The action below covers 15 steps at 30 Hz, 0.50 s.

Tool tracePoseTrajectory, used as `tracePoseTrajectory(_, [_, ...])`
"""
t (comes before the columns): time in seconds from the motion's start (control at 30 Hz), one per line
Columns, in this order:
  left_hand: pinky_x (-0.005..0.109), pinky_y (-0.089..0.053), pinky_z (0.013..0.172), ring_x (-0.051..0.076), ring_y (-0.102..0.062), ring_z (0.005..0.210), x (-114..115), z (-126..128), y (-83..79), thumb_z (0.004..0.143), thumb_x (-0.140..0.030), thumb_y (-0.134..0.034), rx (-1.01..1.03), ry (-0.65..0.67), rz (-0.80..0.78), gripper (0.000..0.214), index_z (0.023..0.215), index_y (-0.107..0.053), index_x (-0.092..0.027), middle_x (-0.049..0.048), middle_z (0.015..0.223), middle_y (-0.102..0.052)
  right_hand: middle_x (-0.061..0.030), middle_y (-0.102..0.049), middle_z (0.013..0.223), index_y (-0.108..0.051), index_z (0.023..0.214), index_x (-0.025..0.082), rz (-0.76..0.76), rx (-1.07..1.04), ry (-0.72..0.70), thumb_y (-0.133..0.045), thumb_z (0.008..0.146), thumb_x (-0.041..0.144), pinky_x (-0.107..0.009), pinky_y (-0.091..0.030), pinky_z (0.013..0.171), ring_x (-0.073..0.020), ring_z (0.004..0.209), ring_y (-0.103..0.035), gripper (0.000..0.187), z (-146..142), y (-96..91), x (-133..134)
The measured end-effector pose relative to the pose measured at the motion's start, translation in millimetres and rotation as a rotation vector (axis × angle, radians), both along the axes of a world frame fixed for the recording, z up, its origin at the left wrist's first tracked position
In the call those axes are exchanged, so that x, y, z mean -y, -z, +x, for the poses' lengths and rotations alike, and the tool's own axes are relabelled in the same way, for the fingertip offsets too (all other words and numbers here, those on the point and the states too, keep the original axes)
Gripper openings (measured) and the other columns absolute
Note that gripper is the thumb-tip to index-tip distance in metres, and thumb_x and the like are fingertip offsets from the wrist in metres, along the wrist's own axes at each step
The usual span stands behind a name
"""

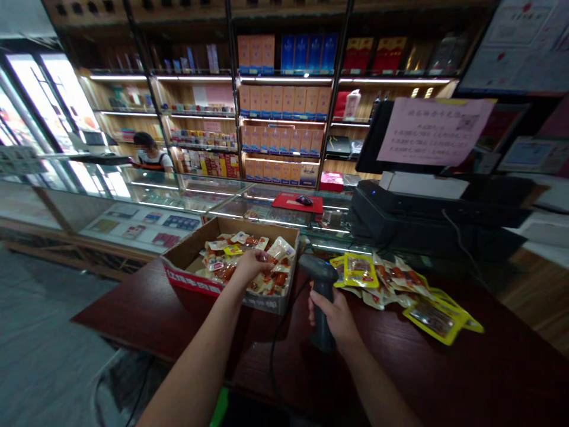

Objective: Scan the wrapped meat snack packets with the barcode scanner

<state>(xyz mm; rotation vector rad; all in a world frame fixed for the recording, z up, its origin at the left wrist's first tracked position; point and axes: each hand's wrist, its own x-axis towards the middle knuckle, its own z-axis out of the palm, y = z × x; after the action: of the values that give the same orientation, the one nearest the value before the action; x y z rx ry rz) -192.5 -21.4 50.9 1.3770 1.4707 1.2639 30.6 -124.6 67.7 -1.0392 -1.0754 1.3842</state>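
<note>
**Scanner and packet in hand**

The right hand (336, 314) is wrapped round the scanner (320, 279) handle. Just left and beyond, the left hand (251, 265) pinches a packet (278, 252) inside the box (189, 279). It looks light, soft and slick, best taken by a sealed edge.

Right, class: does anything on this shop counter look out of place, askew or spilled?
The yellow-edged snack packets lie in an overlapping heap on the dark red wooden counter, right of the grey handheld scanner in the right hand, outside the brown cardboard box that the left hand reaches into. Nothing looks damaged.
</note>
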Motion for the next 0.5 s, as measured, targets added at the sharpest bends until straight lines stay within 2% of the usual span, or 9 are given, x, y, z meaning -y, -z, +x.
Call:
tracePoseTrajectory(0.23, [0.023,-0.042,0.052,0.014,-0.056,0.055,4,2,-2.0,0.043,-0.024,-0.072,-0.046,-0.029,-0.013,0.022,0.057,-0.058,-0.015,-0.0042,0.051,-0.056,0.0062,-0.056,0.051,-0.055,0.09,0.017,0.0,-0.004,-0.002,-0.069,0.064,0.041,-0.021,-0.041,0.036,-0.0105,0.038,-0.05,0.038,-1,1.6,2])
tracePoseTrajectory(0.37, [0.024,-0.043,0.053,0.013,-0.055,0.053,6,6,-7.6,0.044,-0.027,-0.073,0.066,0.027,0.014,0.026,0.062,-0.061,-0.014,-0.0023,0.054,-0.058,0.0059,-0.056,0.052,-0.055,0.09,0.017,0.013,-0.013,0.015,-0.07,0.064,0.04,-0.021,-0.042,0.036,-0.0105,0.038,-0.05,0.038,4,0.9,3])
tracePoseTrajectory(0.5, [0.024,-0.045,0.055,0.012,-0.056,0.053,4,29,-17.1,0.042,-0.03,-0.077,0.217,0.045,0.045,0.034,0.067,-0.06,-0.014,-0.0013,0.059,-0.061,0.0062,-0.056,0.052,-0.054,0.092,0.016,0.023,-0.022,0.069,-0.069,0.064,0.04,-0.022,-0.042,0.036,-0.0105,0.037,-0.05,0.04,21,2.2,4])
